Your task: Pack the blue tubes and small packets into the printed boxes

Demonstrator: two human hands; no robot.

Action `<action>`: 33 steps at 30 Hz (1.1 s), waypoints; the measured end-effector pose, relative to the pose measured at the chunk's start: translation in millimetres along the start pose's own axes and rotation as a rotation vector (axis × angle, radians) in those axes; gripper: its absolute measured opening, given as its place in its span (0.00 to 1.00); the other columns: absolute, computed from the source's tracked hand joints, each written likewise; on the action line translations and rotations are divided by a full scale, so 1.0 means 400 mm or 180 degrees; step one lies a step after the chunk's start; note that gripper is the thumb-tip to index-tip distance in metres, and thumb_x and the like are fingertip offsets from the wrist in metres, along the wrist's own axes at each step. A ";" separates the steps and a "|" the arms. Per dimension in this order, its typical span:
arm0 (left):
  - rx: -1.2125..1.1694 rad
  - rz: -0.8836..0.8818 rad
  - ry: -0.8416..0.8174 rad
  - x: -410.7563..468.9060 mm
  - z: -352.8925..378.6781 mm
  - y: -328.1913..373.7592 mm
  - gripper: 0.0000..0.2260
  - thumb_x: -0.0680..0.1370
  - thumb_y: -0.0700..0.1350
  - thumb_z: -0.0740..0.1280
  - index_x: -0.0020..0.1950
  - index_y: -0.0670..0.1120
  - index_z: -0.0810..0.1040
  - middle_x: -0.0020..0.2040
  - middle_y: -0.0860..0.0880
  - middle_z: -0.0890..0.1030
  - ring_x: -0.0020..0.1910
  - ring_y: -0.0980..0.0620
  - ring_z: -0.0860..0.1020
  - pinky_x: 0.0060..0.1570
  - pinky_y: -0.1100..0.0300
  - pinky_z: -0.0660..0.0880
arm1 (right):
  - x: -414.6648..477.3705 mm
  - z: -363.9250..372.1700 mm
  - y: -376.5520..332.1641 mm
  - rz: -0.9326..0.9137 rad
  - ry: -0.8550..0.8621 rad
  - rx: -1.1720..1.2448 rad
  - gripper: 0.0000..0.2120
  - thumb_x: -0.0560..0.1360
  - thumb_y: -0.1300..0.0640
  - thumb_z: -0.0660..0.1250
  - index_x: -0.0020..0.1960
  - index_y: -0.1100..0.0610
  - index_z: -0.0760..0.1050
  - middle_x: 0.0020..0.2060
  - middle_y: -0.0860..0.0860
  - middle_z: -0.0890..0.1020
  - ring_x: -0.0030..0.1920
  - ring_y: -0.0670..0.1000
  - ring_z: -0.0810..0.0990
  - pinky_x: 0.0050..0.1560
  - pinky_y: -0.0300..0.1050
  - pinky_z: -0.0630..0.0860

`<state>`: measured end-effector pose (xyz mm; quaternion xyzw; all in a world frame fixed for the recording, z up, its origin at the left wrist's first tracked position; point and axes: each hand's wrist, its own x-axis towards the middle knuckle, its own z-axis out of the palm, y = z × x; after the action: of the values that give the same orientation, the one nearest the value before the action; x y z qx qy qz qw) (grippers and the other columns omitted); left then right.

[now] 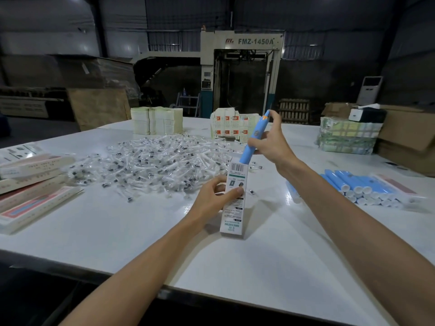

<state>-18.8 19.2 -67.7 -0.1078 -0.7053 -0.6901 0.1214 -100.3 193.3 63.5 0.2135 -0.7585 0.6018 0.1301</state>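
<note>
Fingers of the right hand are curled round a blue tube. The tube is held tilted, its upper end leaning toward the table's far edge. Its lower end sits in the open top of a printed box, so the tip is hidden. The left hand grips this box, which stands on end on the table, inward from the middle of the near edge. Its thumb presses the front; the other fingers are out of sight behind it. Both forearms reach in from the near edge. A heap of small packets covers the table's middle. Loose tubes, blurred, lie at the right edge. Most of the box's small print cannot be read.
</note>
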 end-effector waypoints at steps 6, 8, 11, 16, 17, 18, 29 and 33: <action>0.0166 0.0166 -0.0031 0.001 0.001 0.006 0.19 0.76 0.51 0.81 0.63 0.52 0.80 0.56 0.57 0.89 0.54 0.56 0.87 0.48 0.66 0.82 | 0.005 -0.018 -0.021 0.0191 -0.0504 -0.0134 0.35 0.76 0.66 0.72 0.70 0.43 0.57 0.60 0.56 0.81 0.51 0.52 0.85 0.37 0.41 0.82; 0.0208 0.0189 -0.0054 0.000 0.000 0.007 0.19 0.76 0.50 0.81 0.63 0.52 0.79 0.56 0.59 0.88 0.55 0.59 0.87 0.49 0.66 0.82 | 0.002 -0.011 -0.022 0.0162 -0.0653 -0.0411 0.32 0.76 0.63 0.72 0.69 0.43 0.57 0.57 0.50 0.81 0.51 0.51 0.84 0.37 0.39 0.82; 0.0312 0.0282 -0.0075 0.000 0.000 0.012 0.18 0.77 0.49 0.81 0.63 0.52 0.80 0.58 0.58 0.87 0.60 0.57 0.85 0.56 0.60 0.83 | 0.005 -0.006 -0.018 0.0074 -0.0526 -0.0701 0.24 0.78 0.57 0.71 0.66 0.47 0.61 0.51 0.44 0.79 0.50 0.48 0.81 0.40 0.41 0.79; 0.0093 0.0138 -0.0038 -0.007 0.006 0.023 0.20 0.76 0.47 0.82 0.65 0.51 0.79 0.56 0.57 0.89 0.56 0.58 0.87 0.49 0.65 0.82 | -0.032 0.022 0.035 -0.0105 -0.0788 -0.1256 0.16 0.77 0.49 0.74 0.57 0.52 0.70 0.48 0.49 0.80 0.44 0.46 0.77 0.42 0.44 0.75; 0.0047 0.0102 -0.0039 -0.007 0.007 0.023 0.21 0.76 0.47 0.82 0.65 0.52 0.78 0.55 0.56 0.89 0.54 0.57 0.87 0.48 0.65 0.82 | -0.043 0.028 0.046 -0.0157 -0.0709 -0.1302 0.14 0.78 0.49 0.73 0.56 0.54 0.71 0.49 0.50 0.80 0.44 0.47 0.76 0.42 0.44 0.74; 0.0008 0.0071 -0.0046 -0.007 0.008 0.022 0.23 0.75 0.47 0.82 0.66 0.53 0.76 0.54 0.55 0.89 0.53 0.56 0.88 0.46 0.64 0.82 | -0.053 0.034 0.053 -0.0168 -0.0612 -0.1274 0.13 0.78 0.51 0.72 0.55 0.55 0.72 0.50 0.52 0.80 0.45 0.48 0.77 0.43 0.45 0.74; -0.0056 0.0101 -0.0409 -0.014 -0.017 0.013 0.43 0.77 0.47 0.81 0.79 0.75 0.59 0.58 0.47 0.89 0.58 0.47 0.87 0.47 0.56 0.85 | -0.131 0.031 0.164 -0.0418 0.0133 -0.0937 0.13 0.85 0.55 0.62 0.68 0.53 0.77 0.61 0.47 0.79 0.54 0.49 0.82 0.55 0.45 0.78; -0.0083 0.0013 -0.0091 -0.007 -0.043 0.024 0.37 0.77 0.43 0.81 0.74 0.71 0.66 0.54 0.49 0.89 0.53 0.46 0.88 0.44 0.52 0.85 | -0.110 -0.003 0.225 0.0045 0.0474 -0.0938 0.12 0.84 0.59 0.61 0.66 0.55 0.75 0.58 0.51 0.80 0.55 0.56 0.83 0.53 0.49 0.76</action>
<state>-12.6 2.4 -59.2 -0.1207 -0.6976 -0.6974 0.1113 -105.0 218.5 -33.3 0.1415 -0.8283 0.4992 0.2117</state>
